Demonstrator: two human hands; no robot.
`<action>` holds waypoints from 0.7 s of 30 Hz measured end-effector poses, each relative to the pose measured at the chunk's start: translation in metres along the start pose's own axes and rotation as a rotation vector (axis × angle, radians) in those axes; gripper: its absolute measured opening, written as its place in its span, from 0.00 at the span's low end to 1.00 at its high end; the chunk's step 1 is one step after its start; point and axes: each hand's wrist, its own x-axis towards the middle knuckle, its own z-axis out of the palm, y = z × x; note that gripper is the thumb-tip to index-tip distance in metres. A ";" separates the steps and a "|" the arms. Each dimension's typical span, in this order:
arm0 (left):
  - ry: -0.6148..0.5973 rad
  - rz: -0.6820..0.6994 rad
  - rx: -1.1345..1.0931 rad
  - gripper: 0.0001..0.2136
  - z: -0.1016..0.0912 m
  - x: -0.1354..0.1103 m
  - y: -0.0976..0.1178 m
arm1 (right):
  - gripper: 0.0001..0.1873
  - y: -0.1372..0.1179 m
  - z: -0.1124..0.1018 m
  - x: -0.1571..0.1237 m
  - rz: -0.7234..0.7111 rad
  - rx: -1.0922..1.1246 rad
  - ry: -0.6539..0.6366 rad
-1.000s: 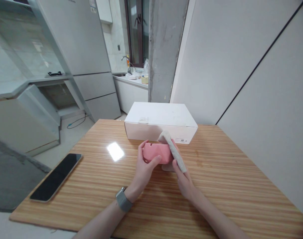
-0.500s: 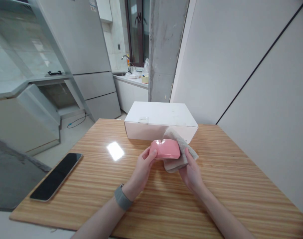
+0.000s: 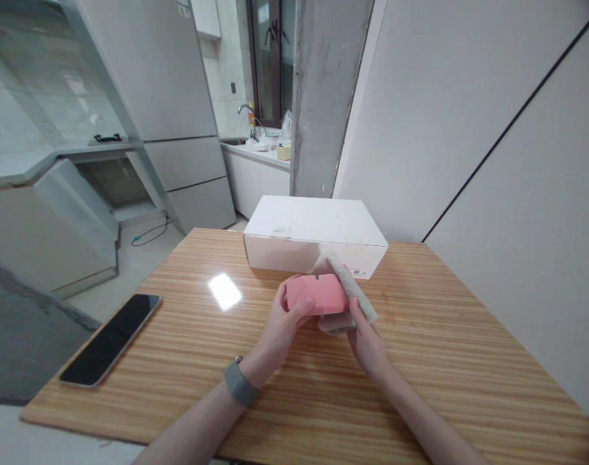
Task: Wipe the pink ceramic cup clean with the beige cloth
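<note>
My left hand (image 3: 285, 316) is closed around the left end of a small pink plastic piece (image 3: 323, 295) with cut-off corners and a notch in its upper edge. The thumb presses on its near face. A folded grey cloth (image 3: 357, 296) is gripped in my right hand (image 3: 365, 336) and wraps the right end of the pink piece. Both hands hold these above the wooden table (image 3: 188, 361); the right fingers are partly hidden behind the cloth.
Just beyond my hands stands a white cardboard box (image 3: 314, 223). A phone (image 3: 111, 339) lies dark-screened near the table's left edge. A white wall (image 3: 498, 142) borders the right side. Behind are a fridge (image 3: 149, 71) and a sink counter with a faucet (image 3: 248, 116).
The pink piece has tilted so more of its flat face shows, and shifted slightly left. The cloth and right hand have moved a little left and now press closer to its right end.
</note>
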 end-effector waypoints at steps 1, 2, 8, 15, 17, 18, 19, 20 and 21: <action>0.036 0.027 0.047 0.30 0.000 0.000 0.001 | 0.26 0.002 -0.001 -0.002 -0.008 -0.031 -0.015; 0.071 0.052 0.103 0.32 0.000 0.000 0.002 | 0.27 0.003 -0.001 -0.004 -0.024 -0.061 -0.036; 0.147 0.092 0.281 0.37 0.000 -0.001 0.003 | 0.28 0.007 0.003 -0.006 -0.039 -0.055 -0.021; -0.011 -0.180 -0.175 0.28 -0.001 0.005 -0.002 | 0.24 -0.011 0.008 0.010 0.231 0.223 0.217; -0.029 -0.189 -0.159 0.28 -0.002 0.005 -0.001 | 0.23 -0.016 0.008 0.012 0.235 0.263 0.234; -0.042 -0.186 -0.148 0.28 -0.003 0.005 0.000 | 0.22 -0.018 0.007 0.012 0.226 0.281 0.240; -0.052 -0.181 -0.139 0.27 -0.005 0.005 0.001 | 0.21 -0.019 0.007 0.013 0.220 0.297 0.243; -0.058 -0.174 -0.133 0.26 -0.006 0.005 0.002 | 0.20 -0.020 0.007 0.013 0.218 0.310 0.241; -0.063 -0.166 -0.127 0.25 -0.007 0.006 0.002 | 0.20 -0.021 0.007 0.013 0.220 0.320 0.237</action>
